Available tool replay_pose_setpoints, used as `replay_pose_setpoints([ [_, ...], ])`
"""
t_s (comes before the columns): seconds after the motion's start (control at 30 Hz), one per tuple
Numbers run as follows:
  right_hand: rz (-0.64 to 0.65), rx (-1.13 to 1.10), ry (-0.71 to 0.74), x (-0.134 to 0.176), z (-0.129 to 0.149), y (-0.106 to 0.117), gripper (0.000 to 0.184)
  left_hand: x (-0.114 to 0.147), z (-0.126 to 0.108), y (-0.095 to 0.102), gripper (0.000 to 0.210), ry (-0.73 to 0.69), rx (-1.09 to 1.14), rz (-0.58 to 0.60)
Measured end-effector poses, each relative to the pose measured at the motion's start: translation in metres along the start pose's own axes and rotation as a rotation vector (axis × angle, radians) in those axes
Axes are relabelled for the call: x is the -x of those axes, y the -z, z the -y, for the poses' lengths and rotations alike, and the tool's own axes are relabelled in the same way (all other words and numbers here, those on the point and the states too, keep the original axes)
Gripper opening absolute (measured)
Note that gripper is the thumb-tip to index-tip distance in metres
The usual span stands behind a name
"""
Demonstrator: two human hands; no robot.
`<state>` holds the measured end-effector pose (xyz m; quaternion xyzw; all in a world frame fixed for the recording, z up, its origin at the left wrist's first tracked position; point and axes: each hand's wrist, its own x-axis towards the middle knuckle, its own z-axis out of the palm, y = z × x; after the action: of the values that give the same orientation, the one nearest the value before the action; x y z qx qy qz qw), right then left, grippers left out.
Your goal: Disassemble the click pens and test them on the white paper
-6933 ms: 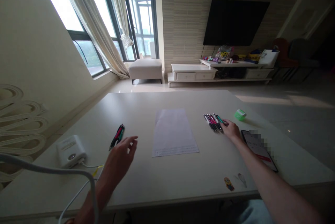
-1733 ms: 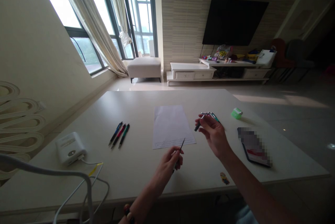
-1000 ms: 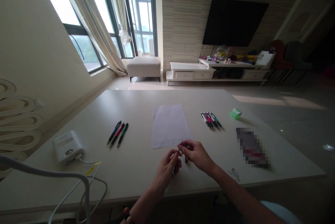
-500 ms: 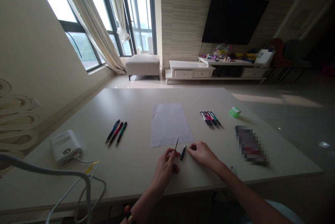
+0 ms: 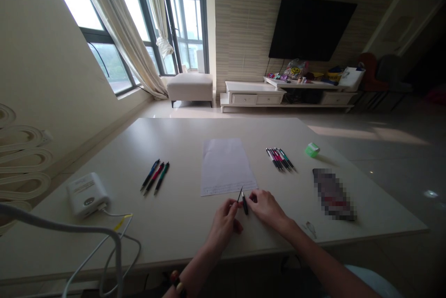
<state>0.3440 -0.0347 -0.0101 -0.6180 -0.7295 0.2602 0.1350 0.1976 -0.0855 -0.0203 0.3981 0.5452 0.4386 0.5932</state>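
My left hand (image 5: 225,221) is closed in a pinch on a thin dark pen refill (image 5: 240,194), which slants up from the fingertips. Right beside it is the black lower barrel of a pen (image 5: 245,204) with a pointed metallic tip, between my two hands. My right hand (image 5: 266,206) has its fingers pressed together by the barrel's tip end; whether they touch it or pinch something small I cannot tell. A sheet of white paper (image 5: 228,163) with rows of writing along its near edge lies just beyond both hands.
Three pens (image 5: 155,178) lie to the left, and several more pens (image 5: 280,159) in a row to the right. A green container (image 5: 312,150) and a pixelated object (image 5: 334,194) sit farther right. A white charger (image 5: 88,195) with cables stands on the left of the table (image 5: 181,242).
Both hands have drawn closer together, the left shifting slightly right with the refill. The pen barrel has turned, its tip now leaning left instead of right.
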Motion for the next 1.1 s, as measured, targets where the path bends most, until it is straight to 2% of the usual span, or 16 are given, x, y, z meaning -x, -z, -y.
replay_pose_setpoints([
  [0.17,0.026,0.003,-0.008,0.0,0.002,0.002,0.021,0.0,0.0,-0.001,0.044,0.012,-0.001,0.001],
  [0.43,-0.044,0.028,-0.011,0.005,0.013,0.006,0.022,0.004,-0.002,0.0,0.039,-0.009,-0.023,-0.041],
  [0.53,-0.026,0.056,0.01,0.006,0.019,0.005,0.021,0.006,-0.004,0.001,0.041,-0.017,-0.041,-0.053],
  [0.8,-0.035,0.09,0.078,0.005,0.021,-0.001,0.025,0.006,-0.004,0.012,0.035,-0.036,-0.039,-0.195],
  [0.97,-0.083,0.012,0.057,0.0,0.016,0.008,0.026,0.006,0.0,0.012,0.037,-0.015,0.008,-0.174],
  [1.1,-0.021,-0.023,0.063,0.002,0.016,0.013,0.027,0.005,0.003,0.011,0.034,-0.02,-0.006,-0.168],
])
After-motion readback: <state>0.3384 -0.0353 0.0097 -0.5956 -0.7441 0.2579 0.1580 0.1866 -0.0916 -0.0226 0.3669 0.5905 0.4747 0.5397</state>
